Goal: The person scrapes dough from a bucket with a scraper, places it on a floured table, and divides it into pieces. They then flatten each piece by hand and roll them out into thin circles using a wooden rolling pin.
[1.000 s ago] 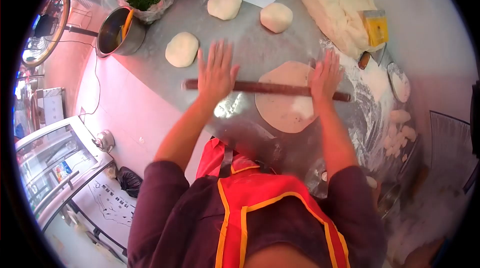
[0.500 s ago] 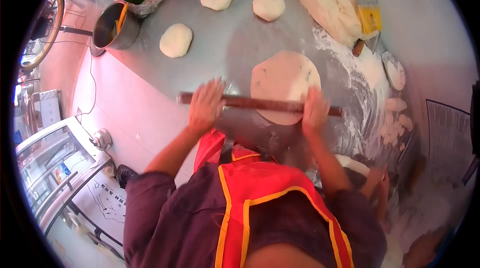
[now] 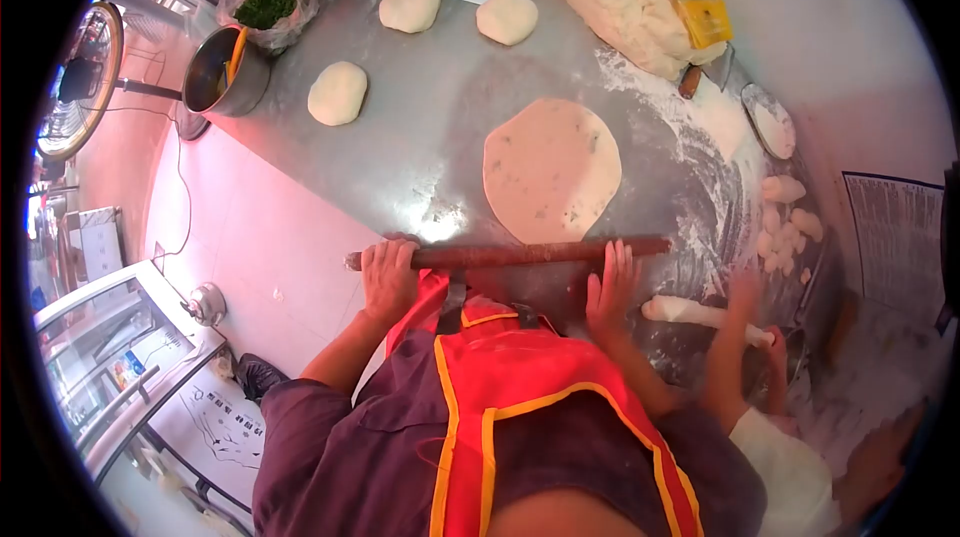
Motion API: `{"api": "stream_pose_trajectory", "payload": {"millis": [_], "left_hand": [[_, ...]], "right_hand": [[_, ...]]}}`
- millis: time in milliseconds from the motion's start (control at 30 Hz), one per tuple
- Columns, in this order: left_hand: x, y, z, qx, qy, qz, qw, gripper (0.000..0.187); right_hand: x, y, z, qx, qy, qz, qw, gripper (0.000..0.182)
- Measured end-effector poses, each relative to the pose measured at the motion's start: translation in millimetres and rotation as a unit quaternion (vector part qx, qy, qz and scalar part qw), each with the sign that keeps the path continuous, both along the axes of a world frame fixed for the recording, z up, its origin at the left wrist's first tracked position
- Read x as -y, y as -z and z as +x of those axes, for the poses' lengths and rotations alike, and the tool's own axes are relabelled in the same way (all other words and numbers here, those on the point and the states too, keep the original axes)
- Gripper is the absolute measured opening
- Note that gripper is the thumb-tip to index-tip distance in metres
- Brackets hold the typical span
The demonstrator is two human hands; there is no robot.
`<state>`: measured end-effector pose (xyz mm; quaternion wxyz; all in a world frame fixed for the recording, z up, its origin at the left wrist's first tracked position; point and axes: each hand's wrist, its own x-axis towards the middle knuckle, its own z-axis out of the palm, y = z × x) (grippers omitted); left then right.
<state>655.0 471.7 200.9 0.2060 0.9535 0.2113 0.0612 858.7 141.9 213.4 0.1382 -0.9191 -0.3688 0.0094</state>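
Observation:
A long dark-brown rolling pin lies crosswise at the near edge of a flat round sheet of dough, which has a few greenish specks. Near the pin's left end, my left hand has its fingers curled over the wood. My right hand rests against the pin toward its right end, fingers stretched out and thumb apart. Three rounded dough pieces sit farther back: one at left, another at the back, a third beside it.
At the right, another person's hand is by a dough roll. A large dough mass, yellow packet, flour dish and small dough bits line that side. A metal pot and bagged chopped greens stand back left.
Both my hands and the rolling pin have come toward my body, from over the dough sheet to its near edge. The other person's hand has moved up over the dough roll.

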Motion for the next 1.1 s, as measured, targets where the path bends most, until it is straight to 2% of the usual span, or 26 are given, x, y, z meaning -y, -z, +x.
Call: {"api": "stream_pose_trajectory", "payload": {"millis": [67,133,200,267,300,333,433,533,600,700,733,767,833,933,1033,1100], "left_hand": [[-4.5,-10.3,0.9,-0.003,-0.023,0.002,1.0,0.031],[-13.3,-16.7,-8.1,-0.027,-0.046,-0.045,0.998,0.032],[-21.2,-17.9,-16.5,-0.053,-0.079,-0.087,0.992,0.034],[-32.9,-21.8,-12.7,-0.033,-0.103,-0.048,0.993,0.037],[-38.6,-21.1,-8.6,-0.022,-0.118,-0.029,0.992,0.038],[-49.3,-17.7,-6.8,-0.01,-0.119,-0.026,0.992,0.047],[-78.9,-29.6,17.0,-0.001,-0.138,0.005,0.99,0.052],[-91.6,-27.9,25.9,0.002,-0.156,-0.009,0.988,0.053],[-85.1,-26.7,24.6,-0.004,-0.156,-0.009,0.988,0.055],[-56.6,-20.3,6.9,0.023,-0.077,-0.045,0.996,0.054],[-44.5,-17.1,-1.5,0.01,-0.063,-0.079,0.995,0.053],[-32.0,-13.9,-9.1,-0.003,-0.051,-0.113,0.992,0.052],[-13.2,-9.1,-15.3,-0.078,-0.043,-0.156,0.984,0.046],[-3.0,-12.2,-14.2,-0.137,0.006,-0.176,0.975,0.04],[-0.3,-23.7,-1.8,-0.154,0.004,-0.19,0.97,0.035],[1.0,-21.9,-0.8,-0.18,0.015,-0.182,0.967,0.034]], "right_hand": [[-27.4,-9.2,23.2,0.011,-0.013,0.016,1.0,0.065],[-63.2,-13.1,49.9,0.023,-0.048,0.026,0.998,0.064],[-107.4,7.8,74.3,0.025,-0.071,0.055,0.996,0.062],[-161.4,29.0,104.1,0.04,-0.088,0.071,0.993,0.06],[-191.7,27.2,124.1,0.058,-0.104,0.061,0.991,0.06],[-226.2,27.2,140.7,0.078,-0.103,0.064,0.99,0.06],[-321.3,16.9,179.9,0.113,-0.095,0.1,0.984,0.06],[-356.5,12.8,193.8,0.146,-0.151,0.116,0.971,0.059],[-330.0,11.8,181.7,0.11,-0.167,0.097,0.975,0.058],[-219.2,14.0,141.4,0.067,-0.191,0.023,0.979,0.056],[-182.3,13.1,120.8,-0.026,-0.139,-0.006,0.99,0.057],[-138.7,18.7,102.3,0.012,-0.17,0.079,0.982,0.059],[-87.8,6.6,80.8,-0.009,-0.145,0.084,0.986,0.055],[-71.6,15.3,80.8,0.003,-0.079,0.129,0.988,0.051],[-110.5,9.6,87.9,0.007,-0.058,0.056,0.997,0.052],[-98.0,7.5,68.7,0.009,-0.044,0.07,0.997,0.053]]}}
